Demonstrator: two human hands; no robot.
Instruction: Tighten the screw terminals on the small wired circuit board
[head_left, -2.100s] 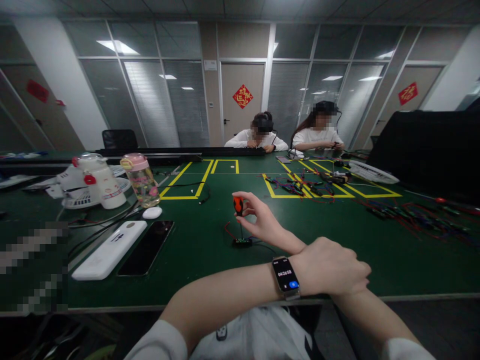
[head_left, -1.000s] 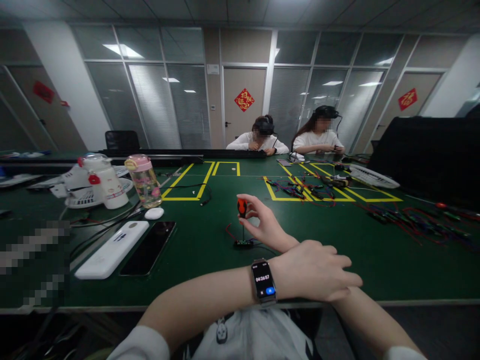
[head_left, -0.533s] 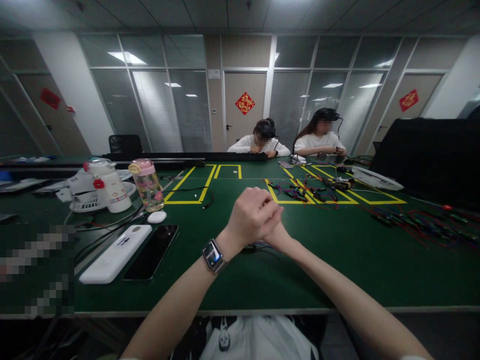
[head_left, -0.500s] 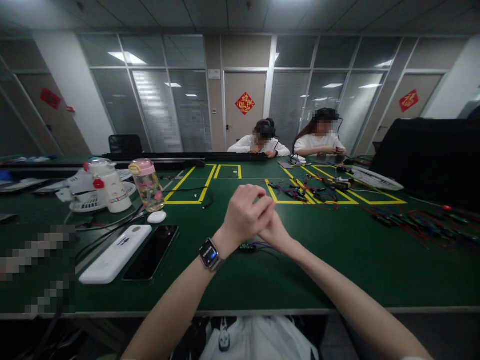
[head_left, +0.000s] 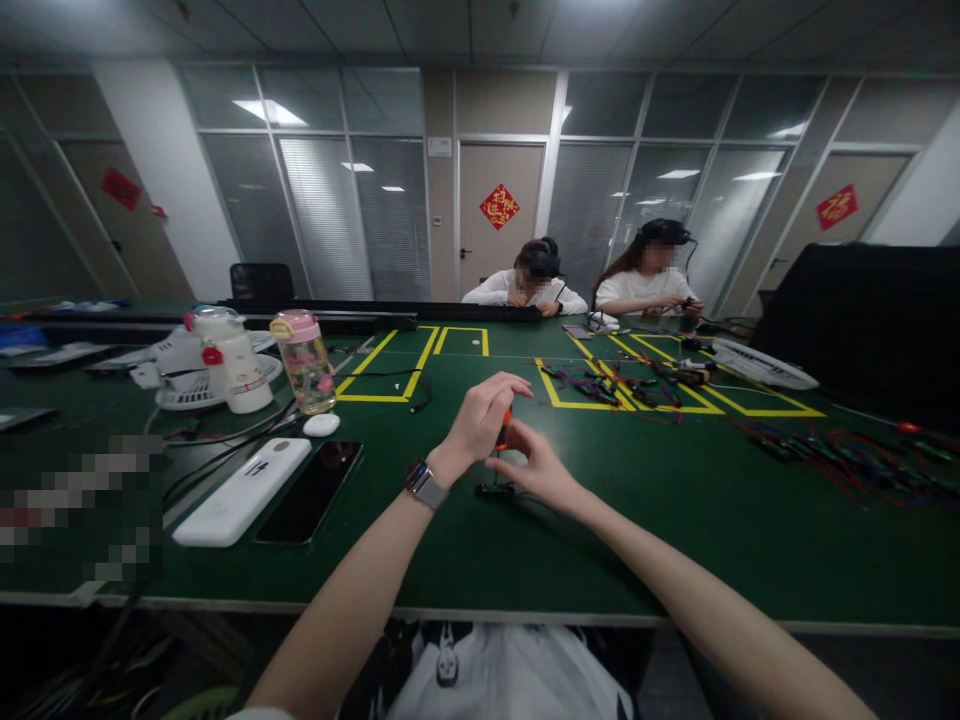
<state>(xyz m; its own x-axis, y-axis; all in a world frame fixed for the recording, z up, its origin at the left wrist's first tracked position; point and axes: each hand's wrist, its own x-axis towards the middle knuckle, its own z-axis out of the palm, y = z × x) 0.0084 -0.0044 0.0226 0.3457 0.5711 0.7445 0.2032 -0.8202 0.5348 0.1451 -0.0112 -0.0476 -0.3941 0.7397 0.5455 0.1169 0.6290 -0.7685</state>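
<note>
My left hand (head_left: pixel 481 418), with a watch on its wrist, is closed around the upper part of a screwdriver with an orange and black handle (head_left: pixel 505 428). The tool stands roughly upright, and its thin shaft points down to a small circuit board (head_left: pixel 493 490) on the green table. Close on the right is my right hand (head_left: pixel 546 468), its thumb and fingers apart in a curve about the lower handle and shaft. Whether its fingertips touch the tool cannot be made out. The screwdriver's tip and part of the board are hard to see.
To the left lie a white power bank (head_left: pixel 244 492), a black phone (head_left: pixel 311 492) and a white earbud case (head_left: pixel 321 425), with a pink-lidded bottle (head_left: pixel 306 365) behind. Wired boards (head_left: pixel 600 385) lie among yellow tape outlines. Two people sit across the table (head_left: pixel 675 550).
My hands have parted from a clasp, exposing the orange handle and the shaft between them. The right hand has loosened and dropped slightly. The view has shifted a little.
</note>
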